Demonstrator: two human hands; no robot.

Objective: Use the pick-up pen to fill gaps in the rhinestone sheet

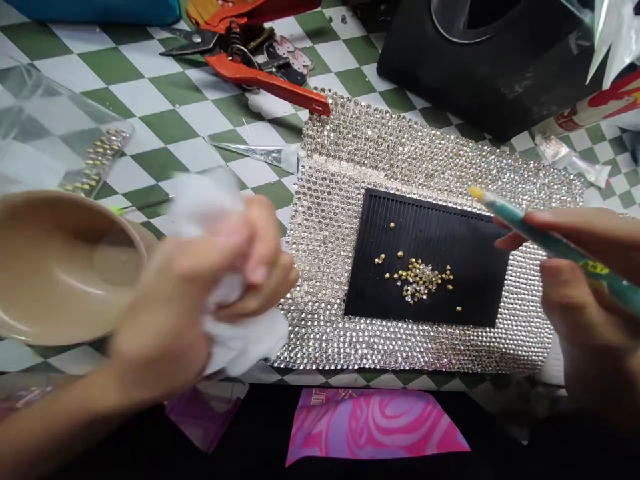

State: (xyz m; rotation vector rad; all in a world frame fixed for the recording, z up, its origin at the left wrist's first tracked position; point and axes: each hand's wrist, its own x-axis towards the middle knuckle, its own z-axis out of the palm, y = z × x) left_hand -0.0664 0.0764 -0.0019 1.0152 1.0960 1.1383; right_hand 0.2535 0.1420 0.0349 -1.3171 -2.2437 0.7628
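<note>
My left hand (200,280), smeared by motion, is closed around a crumpled white tissue (255,340) beside the beige bowl (60,280). At the right, my right hand (585,293) grips a teal pencil-like stick (545,233) with a yellow tip, which points up and left above the rhinestone-covered mat (320,267). On that mat lies a black ridged tray (465,267). A loose pile of small gold-backed rhinestones (420,280) sits on the tray, with a few stones scattered around it.
Orange-handled pruning shears (265,83) rest at the mat's upper left corner. A clear bag with gold stones (97,160) lies behind the bowl. A black object (450,80) stands at the back right, near a red-and-white tube (590,110). The table has a green-and-white checked cover (165,127).
</note>
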